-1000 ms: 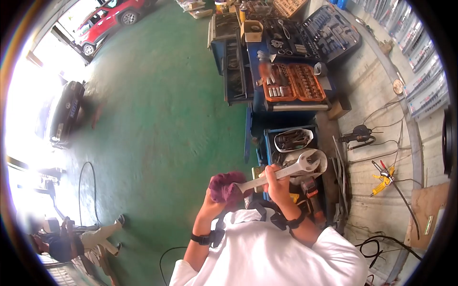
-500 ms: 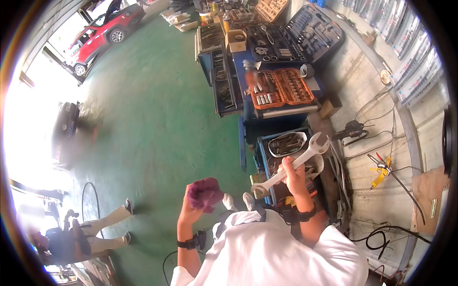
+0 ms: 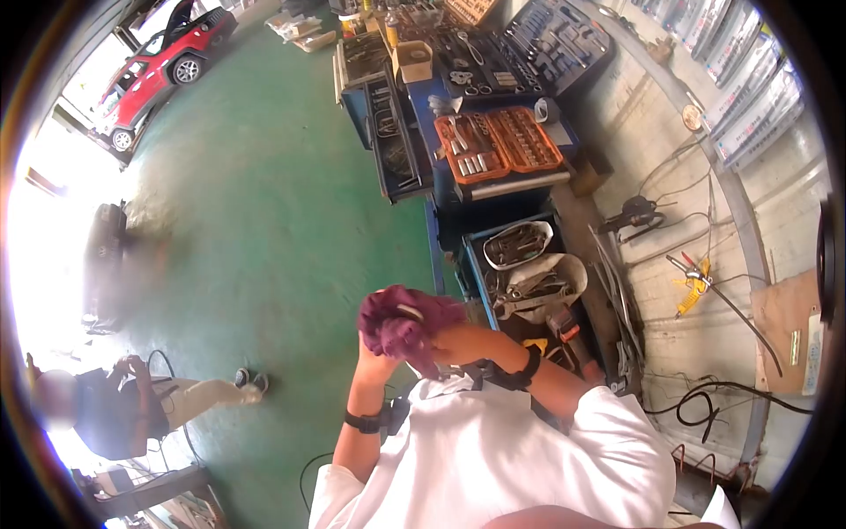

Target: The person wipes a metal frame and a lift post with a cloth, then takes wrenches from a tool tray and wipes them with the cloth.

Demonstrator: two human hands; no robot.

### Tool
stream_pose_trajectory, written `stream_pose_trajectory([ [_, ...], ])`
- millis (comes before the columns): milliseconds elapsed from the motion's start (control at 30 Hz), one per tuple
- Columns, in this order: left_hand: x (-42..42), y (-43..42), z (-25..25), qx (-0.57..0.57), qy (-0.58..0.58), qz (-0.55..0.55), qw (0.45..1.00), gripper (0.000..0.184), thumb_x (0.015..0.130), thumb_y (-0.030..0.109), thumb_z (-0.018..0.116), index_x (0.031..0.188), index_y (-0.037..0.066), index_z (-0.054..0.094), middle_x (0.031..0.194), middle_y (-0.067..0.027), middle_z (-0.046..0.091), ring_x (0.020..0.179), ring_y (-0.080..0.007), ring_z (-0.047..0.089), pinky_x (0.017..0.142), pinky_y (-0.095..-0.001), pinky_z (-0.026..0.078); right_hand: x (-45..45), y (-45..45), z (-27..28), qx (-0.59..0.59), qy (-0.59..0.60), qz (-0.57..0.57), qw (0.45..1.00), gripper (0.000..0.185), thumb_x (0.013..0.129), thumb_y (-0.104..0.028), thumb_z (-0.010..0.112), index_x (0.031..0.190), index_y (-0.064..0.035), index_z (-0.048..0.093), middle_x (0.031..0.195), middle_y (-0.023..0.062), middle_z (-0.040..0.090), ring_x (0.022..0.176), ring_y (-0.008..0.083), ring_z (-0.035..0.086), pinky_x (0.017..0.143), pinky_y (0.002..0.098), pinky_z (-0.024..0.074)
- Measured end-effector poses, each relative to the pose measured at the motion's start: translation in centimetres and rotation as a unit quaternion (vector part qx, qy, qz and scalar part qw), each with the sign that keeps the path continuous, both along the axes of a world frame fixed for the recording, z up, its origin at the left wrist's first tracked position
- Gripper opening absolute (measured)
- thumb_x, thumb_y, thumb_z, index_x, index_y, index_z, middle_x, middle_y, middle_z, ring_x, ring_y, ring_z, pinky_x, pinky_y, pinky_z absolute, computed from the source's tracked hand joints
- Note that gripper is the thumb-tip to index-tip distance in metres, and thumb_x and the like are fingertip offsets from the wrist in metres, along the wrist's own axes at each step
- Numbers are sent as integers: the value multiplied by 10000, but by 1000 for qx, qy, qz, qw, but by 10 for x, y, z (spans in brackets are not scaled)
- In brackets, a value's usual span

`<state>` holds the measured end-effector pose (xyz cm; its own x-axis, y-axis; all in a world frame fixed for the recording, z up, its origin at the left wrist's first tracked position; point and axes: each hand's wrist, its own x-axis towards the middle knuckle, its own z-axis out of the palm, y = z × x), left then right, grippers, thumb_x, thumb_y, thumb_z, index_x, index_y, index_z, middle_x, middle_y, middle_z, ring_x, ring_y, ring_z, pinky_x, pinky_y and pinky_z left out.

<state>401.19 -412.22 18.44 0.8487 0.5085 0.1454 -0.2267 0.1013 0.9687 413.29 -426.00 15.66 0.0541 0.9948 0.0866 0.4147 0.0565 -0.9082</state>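
Note:
A crumpled purple cloth (image 3: 401, 324) is gripped in my left hand (image 3: 374, 360), in front of my chest. My right hand (image 3: 451, 344) reaches across to the cloth's right side, its fingers hidden by the folds. A small pale strip shows in the cloth's upper folds; I cannot tell if it is metal or a finger. The big wrench is not plainly visible in either hand. Right of my hands, an open blue cart (image 3: 474, 266) holds a white tub of tools (image 3: 520, 245), a second tool-filled container (image 3: 564, 280) and a red and black power tool (image 3: 564, 324).
Ahead stands a blue tool cabinet with open drawers (image 3: 397, 159), an orange socket case (image 3: 498, 172) and a grey tool case (image 3: 555, 44). Cables and a yellow coiled tool (image 3: 694, 286) lie on the right. A person (image 3: 115, 401) is at lower left; a red car (image 3: 159, 70) stands far left.
The wrench, held up in my right hand before, no longer shows there. My right hand has moved left to the cloth. The person at lower left has shifted posture, and the view has turned somewhat.

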Motion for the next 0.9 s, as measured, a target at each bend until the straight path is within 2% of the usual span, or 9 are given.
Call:
stream_pose_trajectory([
  [67,1,1,9,-47,-21,17,999,619,690,95,779,1218,6,468,1087,-66,592,955,-140,585,871,-291,486,2,7,3,-186,-82,29,979,299,881,-251,547,810,24,640,760,228,635,741,376,641,677,451,494],
  [167,-3,7,5,-91,-14,52,994,459,698,62,745,1098,-1,529,977,-53,616,870,-112,581,816,-272,484,1,17,0,-124,-59,14,990,232,849,-204,544,850,9,635,755,218,635,737,393,631,691,484,485],
  [233,-4,9,1,-80,-27,87,993,445,700,59,743,1088,-1,533,967,-51,617,864,-107,577,809,-265,481,3,22,2,-88,-70,14,994,214,848,-202,541,850,-9,633,752,212,633,748,406,616,701,494,473],
  [433,0,4,-1,-67,-37,183,980,398,731,46,753,1063,2,539,980,-64,632,893,-131,587,835,-274,478,0,18,3,-126,-110,-35,985,207,872,-251,575,882,-55,639,727,200,627,725,404,610,672,478,470],
  [600,-11,18,-23,-30,-27,146,988,472,749,21,759,1148,29,507,1081,-47,579,1014,-140,551,910,-312,457,-24,12,-27,-129,-111,-122,978,237,902,-277,596,866,-44,604,737,179,606,731,373,612,642,459,469],
  [667,-17,25,-36,98,-18,112,989,498,742,58,780,1155,23,504,1119,-61,573,1035,-153,556,925,-321,458,-33,9,-34,-125,-78,-148,978,290,904,-276,610,815,-5,557,704,169,571,667,380,573,612,458,438],
  [767,-24,33,-43,102,-13,59,993,523,745,71,782,1181,13,499,1157,-85,570,1076,-171,557,955,-324,446,-55,5,-58,-32,-25,-226,973,405,908,-333,635,770,23,498,616,160,482,564,352,486,552,433,387],
  [867,-30,36,-55,90,21,2,996,503,767,66,753,1193,-11,496,1165,-113,601,1090,-182,570,975,-323,436,-68,-3,-69,-150,-41,-253,955,474,907,-378,645,731,30,481,576,161,462,527,344,472,521,431,371],
  [900,-34,38,-59,121,58,-21,991,486,774,57,739,1193,-12,501,1142,-117,625,1058,-177,592,955,-315,450,-73,-7,-71,-204,-23,-256,945,490,915,-400,634,738,42,521,536,143,503,509,314,537,511,405,403],
])
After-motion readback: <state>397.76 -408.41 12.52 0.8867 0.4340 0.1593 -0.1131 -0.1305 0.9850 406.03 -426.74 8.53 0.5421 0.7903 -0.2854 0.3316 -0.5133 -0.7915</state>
